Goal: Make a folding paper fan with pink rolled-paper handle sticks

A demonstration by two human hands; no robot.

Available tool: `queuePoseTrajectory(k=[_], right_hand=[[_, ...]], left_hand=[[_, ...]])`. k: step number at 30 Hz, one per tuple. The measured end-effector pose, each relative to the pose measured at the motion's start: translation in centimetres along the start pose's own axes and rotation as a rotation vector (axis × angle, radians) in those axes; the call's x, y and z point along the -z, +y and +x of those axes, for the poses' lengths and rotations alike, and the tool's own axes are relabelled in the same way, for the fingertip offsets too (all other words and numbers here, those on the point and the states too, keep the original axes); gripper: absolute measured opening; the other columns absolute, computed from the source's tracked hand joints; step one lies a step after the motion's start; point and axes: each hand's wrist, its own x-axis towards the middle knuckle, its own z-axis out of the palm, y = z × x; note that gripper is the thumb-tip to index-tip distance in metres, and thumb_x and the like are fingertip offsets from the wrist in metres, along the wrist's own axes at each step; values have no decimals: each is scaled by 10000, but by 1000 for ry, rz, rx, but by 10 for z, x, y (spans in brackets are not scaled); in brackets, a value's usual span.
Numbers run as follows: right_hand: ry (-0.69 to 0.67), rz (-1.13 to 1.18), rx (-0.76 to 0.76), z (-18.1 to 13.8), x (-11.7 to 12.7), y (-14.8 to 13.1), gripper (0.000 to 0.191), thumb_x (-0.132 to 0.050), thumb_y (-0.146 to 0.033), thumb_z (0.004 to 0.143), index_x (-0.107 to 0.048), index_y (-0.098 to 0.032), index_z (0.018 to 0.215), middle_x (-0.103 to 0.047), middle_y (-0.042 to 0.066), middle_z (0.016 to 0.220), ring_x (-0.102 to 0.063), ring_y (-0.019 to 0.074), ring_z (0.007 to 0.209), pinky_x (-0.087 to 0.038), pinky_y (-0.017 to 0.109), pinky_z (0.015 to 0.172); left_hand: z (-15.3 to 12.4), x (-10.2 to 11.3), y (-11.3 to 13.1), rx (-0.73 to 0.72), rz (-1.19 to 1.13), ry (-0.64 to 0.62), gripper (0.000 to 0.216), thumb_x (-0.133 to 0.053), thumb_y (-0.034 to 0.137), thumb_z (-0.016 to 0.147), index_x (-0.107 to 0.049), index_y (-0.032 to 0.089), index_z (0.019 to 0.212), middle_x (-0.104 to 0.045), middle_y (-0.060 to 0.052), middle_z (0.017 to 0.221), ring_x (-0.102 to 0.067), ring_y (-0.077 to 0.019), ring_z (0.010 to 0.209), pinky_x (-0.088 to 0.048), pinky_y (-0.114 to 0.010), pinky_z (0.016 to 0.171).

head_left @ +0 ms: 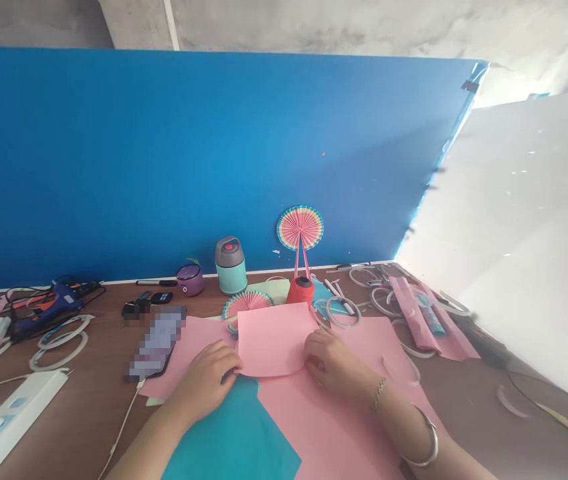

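Observation:
A pink sheet of paper [277, 340] is raised a little off the desk between my hands, its lower edge curling. My left hand [213, 372] is closed on the sheet's lower left corner. At the sheet's right edge, my right hand [333, 363] pinches it, with the fingertips partly hidden. Under my hands lie a teal sheet [234, 433] and a larger pink sheet [334, 427]. Just behind the held paper rest a pleated paper fan [248, 302] and a red spool-like object [301, 291]. A round pleated fan [301, 228] on two pink strips stands upright above the red object.
A phone [157, 343] on a cable lies left, near a white power strip [14, 420] and a blue glue gun [61, 300]. Behind stand a teal flask [231, 265] and a purple pot [190, 280]. White tubing coils [344, 312] and a glue stick [430, 315] lie right.

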Motion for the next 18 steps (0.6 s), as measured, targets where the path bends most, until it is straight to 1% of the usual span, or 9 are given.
queuePoseTrajectory(k=[3, 5, 8, 10, 13, 16, 18], right_hand=[[20, -5, 5, 0, -2, 3, 245, -415, 24, 579, -462, -198, 671, -529, 5, 721, -465, 161, 708, -397, 313, 715], [28, 0, 16, 0, -2, 3, 246, -418, 23, 582, -466, -199, 676, -537, 10, 735, -476, 168, 725, -404, 319, 721], [27, 0, 15, -1, -2, 3, 242, -420, 23, 581, -467, -199, 667, -545, 20, 742, -484, 176, 729, -416, 324, 711], [35, -5, 9, -2, -4, 4, 265, -411, 26, 553, -472, -200, 677, -549, 25, 759, -492, 184, 751, -426, 335, 724], [75, -39, -1, -2, -9, 9, 288, -400, 20, 526, -467, -207, 690, -533, 20, 760, -502, 194, 777, -422, 389, 814], [109, -88, -73, -1, -11, 13, 268, -401, 16, 533, -452, -209, 669, -523, 23, 743, -511, 205, 785, -411, 414, 844], [121, -113, -141, -1, -8, 12, 270, -403, 16, 530, -467, -204, 671, -539, 41, 754, -525, 227, 841, -417, 405, 818]], left_hand=[[0, 0, -3, -16, -40, 37, 246, -425, 76, 809, -628, 207, 855, -653, -51, 926, -575, -202, 909, -463, -325, 778], [0, -1, -5, -1, -65, 26, 255, -417, 70, 806, -624, 209, 862, -652, -48, 951, -583, -190, 905, -463, -311, 779], [0, 0, -6, 16, -54, -39, 252, -435, 56, 779, -631, 213, 799, -663, -29, 888, -592, -187, 863, -459, -306, 752], [0, 0, -5, 8, -31, -60, 244, -450, 47, 763, -629, 211, 758, -667, -22, 844, -588, -194, 852, -454, -309, 734], [0, 2, -2, -9, -34, -56, 227, -472, 52, 762, -628, 216, 757, -673, -13, 831, -588, -196, 850, -452, -304, 726], [0, 1, 0, -18, -78, -45, 207, -485, 86, 794, -634, 228, 795, -684, -4, 852, -610, -176, 823, -463, -283, 722], [1, -2, 0, -50, -84, 13, 208, -478, 99, 818, -636, 232, 842, -691, -6, 878, -621, -162, 803, -469, -271, 709]])
